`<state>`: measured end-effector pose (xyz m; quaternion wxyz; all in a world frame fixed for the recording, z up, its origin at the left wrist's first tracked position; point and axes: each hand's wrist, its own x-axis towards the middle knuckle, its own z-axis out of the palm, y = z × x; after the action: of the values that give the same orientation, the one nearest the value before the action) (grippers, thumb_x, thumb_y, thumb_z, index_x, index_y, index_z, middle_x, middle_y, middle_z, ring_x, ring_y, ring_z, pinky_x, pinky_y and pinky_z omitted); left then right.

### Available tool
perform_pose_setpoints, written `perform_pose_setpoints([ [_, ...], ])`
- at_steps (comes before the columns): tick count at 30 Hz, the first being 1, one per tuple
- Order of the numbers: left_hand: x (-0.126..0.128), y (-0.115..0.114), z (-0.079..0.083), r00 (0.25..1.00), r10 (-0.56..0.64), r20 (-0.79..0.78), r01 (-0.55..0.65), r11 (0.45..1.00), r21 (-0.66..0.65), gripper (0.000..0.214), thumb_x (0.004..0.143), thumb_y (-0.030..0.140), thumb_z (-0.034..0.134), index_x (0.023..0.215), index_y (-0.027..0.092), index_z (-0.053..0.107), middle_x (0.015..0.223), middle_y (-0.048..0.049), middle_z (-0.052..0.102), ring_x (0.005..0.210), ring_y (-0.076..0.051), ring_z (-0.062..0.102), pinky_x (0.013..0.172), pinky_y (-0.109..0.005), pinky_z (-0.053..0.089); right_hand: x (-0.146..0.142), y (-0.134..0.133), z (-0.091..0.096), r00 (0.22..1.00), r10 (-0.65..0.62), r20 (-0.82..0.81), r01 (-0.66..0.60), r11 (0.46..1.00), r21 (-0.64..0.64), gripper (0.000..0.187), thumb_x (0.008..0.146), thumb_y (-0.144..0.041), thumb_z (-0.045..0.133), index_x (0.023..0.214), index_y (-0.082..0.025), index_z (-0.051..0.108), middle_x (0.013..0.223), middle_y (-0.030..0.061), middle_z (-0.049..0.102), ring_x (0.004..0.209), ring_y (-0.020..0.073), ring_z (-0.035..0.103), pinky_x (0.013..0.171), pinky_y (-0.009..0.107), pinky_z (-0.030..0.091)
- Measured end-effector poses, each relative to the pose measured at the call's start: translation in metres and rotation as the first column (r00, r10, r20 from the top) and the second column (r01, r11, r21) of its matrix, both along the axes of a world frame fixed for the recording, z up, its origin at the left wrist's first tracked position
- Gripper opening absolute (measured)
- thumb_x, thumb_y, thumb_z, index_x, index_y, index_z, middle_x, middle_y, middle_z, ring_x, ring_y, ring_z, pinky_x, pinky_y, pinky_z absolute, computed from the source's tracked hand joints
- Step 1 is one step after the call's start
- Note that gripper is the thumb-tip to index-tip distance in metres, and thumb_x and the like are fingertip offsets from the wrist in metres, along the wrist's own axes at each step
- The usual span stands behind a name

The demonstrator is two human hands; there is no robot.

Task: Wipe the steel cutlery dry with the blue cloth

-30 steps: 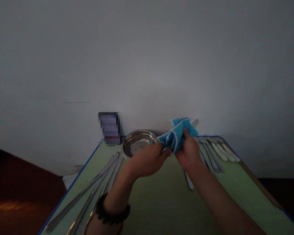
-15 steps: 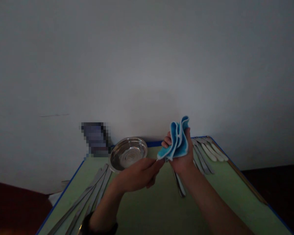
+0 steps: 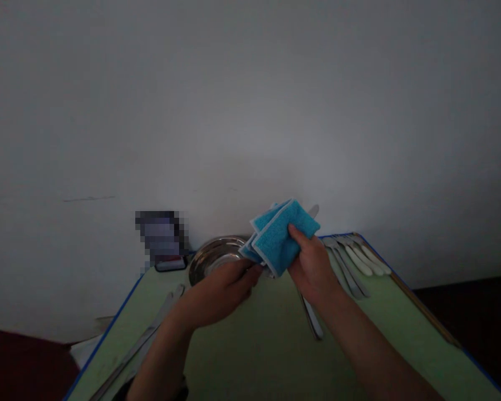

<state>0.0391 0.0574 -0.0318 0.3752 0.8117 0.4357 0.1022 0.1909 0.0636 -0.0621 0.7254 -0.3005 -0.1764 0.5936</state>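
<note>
My right hand (image 3: 313, 267) is closed on a folded blue cloth (image 3: 281, 236) held above the green table (image 3: 259, 351). A metal utensil passes through the same grip. Its tip (image 3: 314, 210) pokes out above the cloth and its handle (image 3: 311, 318) hangs below my wrist. My left hand (image 3: 221, 289) is closed in a pinch at the cloth's lower left edge, just in front of a steel bowl (image 3: 211, 257).
Several pieces of cutlery with pale handles (image 3: 359, 257) lie in a row at the table's far right. Long metal utensils (image 3: 150, 340) lie along the left edge. A dark small object (image 3: 171, 263) sits by the wall, left of the bowl.
The cloth has turned from standing open in my right hand to folded flat over the utensil. My left hand has moved up to its lower edge.
</note>
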Motion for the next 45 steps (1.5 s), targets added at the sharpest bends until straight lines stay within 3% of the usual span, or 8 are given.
perform_pose_setpoints([
  [4, 0.004, -0.003, 0.001, 0.999, -0.019, -0.043, 0.021, 0.998, 0.06, 0.034, 0.092, 0.039, 0.03, 0.077, 0.018, 0.052, 0.064, 0.0026, 0.05, 0.06, -0.012, 0.049, 0.059, -0.026, 0.037, 0.005, 0.003, 0.001, 0.992, -0.07, -0.105, 0.063, 0.996, -0.068, 0.015, 0.076, -0.033, 0.061, 0.083, -0.02, 0.062, 0.069, -0.0028, 0.066, 0.056, 0.0105, 0.057, 0.054, 0.024, 0.047],
  [9, 0.018, -0.022, -0.003, 0.982, -0.019, -0.188, 0.05, 0.986, 0.16, 0.044, 0.091, 0.053, 0.027, 0.078, 0.02, 0.052, 0.07, -0.0004, 0.055, 0.064, -0.015, 0.05, 0.059, -0.029, 0.034, 0.032, 0.014, -0.007, 0.937, 0.13, -0.323, -0.07, 0.979, 0.191, 0.031, 0.075, -0.04, 0.057, 0.054, -0.02, 0.045, 0.046, -0.0087, 0.041, 0.038, 0.0048, 0.038, 0.04, 0.017, 0.035],
  [15, 0.027, -0.039, -0.002, 0.987, 0.038, -0.155, -0.01, 0.984, 0.178, 0.041, 0.092, 0.052, 0.026, 0.087, 0.022, 0.053, 0.081, -0.0044, 0.059, 0.077, -0.021, 0.055, 0.07, -0.035, 0.038, 0.05, 0.015, 0.0, 0.958, 0.063, -0.279, 0.019, 0.959, 0.281, 0.03, 0.072, -0.035, 0.057, 0.054, -0.02, 0.039, 0.047, -0.0096, 0.035, 0.036, 0.0037, 0.031, 0.037, 0.016, 0.03],
  [21, 0.037, -0.032, -0.002, 0.996, 0.085, 0.011, -0.086, 0.988, 0.127, 0.034, 0.092, 0.044, 0.029, 0.091, 0.021, 0.055, 0.089, -0.0061, 0.064, 0.085, -0.023, 0.058, 0.075, -0.036, 0.04, 0.008, -0.006, 0.013, 0.968, 0.023, -0.25, 0.002, 0.995, 0.098, 0.034, 0.077, -0.036, 0.052, 0.051, -0.02, 0.037, 0.044, -0.0074, 0.037, 0.037, 0.0055, 0.034, 0.037, 0.019, 0.029],
  [25, 0.038, -0.03, -0.003, 0.994, 0.073, -0.08, -0.058, 0.984, 0.168, 0.034, 0.093, 0.041, 0.028, 0.096, 0.021, 0.055, 0.091, -0.0085, 0.065, 0.086, -0.025, 0.059, 0.074, -0.037, 0.039, 0.003, -0.006, 0.006, 0.949, 0.043, -0.312, -0.041, 0.999, 0.015, 0.031, 0.076, -0.03, 0.052, 0.051, -0.02, 0.037, 0.043, -0.0078, 0.036, 0.037, 0.0048, 0.032, 0.038, 0.018, 0.029],
  [30, 0.035, -0.035, -0.006, 0.956, 0.027, -0.291, 0.032, 0.98, 0.194, 0.043, 0.093, 0.044, 0.022, 0.085, 0.019, 0.056, 0.077, -0.0086, 0.063, 0.071, -0.024, 0.059, 0.062, -0.037, 0.036, 0.025, 0.007, -0.002, 0.945, 0.037, -0.324, 0.0, 0.994, 0.113, 0.028, 0.066, -0.025, 0.06, 0.054, -0.02, 0.035, 0.047, -0.009, 0.035, 0.038, 0.0039, 0.031, 0.037, 0.017, 0.027],
  [36, 0.033, -0.036, -0.005, 0.945, 0.002, -0.328, 0.062, 0.981, 0.182, 0.046, 0.092, 0.051, 0.024, 0.078, 0.02, 0.055, 0.073, -0.006, 0.059, 0.067, -0.021, 0.055, 0.059, -0.034, 0.033, 0.052, 0.014, -0.003, 0.978, 0.044, -0.206, 0.004, 0.974, 0.226, 0.034, 0.068, -0.038, 0.06, 0.053, -0.021, 0.034, 0.047, -0.0096, 0.031, 0.037, 0.0043, 0.026, 0.036, 0.018, 0.026],
  [45, 0.021, -0.027, 0.0, 0.971, -0.004, -0.239, 0.033, 0.993, 0.115, 0.046, 0.092, 0.052, 0.023, 0.084, 0.02, 0.054, 0.077, -0.003, 0.056, 0.075, -0.019, 0.054, 0.068, -0.034, 0.037, 0.021, 0.004, -0.004, 0.94, 0.093, -0.329, -0.02, 0.976, 0.218, 0.03, 0.069, -0.033, 0.06, 0.054, -0.02, 0.038, 0.048, -0.0086, 0.035, 0.038, 0.0047, 0.033, 0.038, 0.018, 0.027],
])
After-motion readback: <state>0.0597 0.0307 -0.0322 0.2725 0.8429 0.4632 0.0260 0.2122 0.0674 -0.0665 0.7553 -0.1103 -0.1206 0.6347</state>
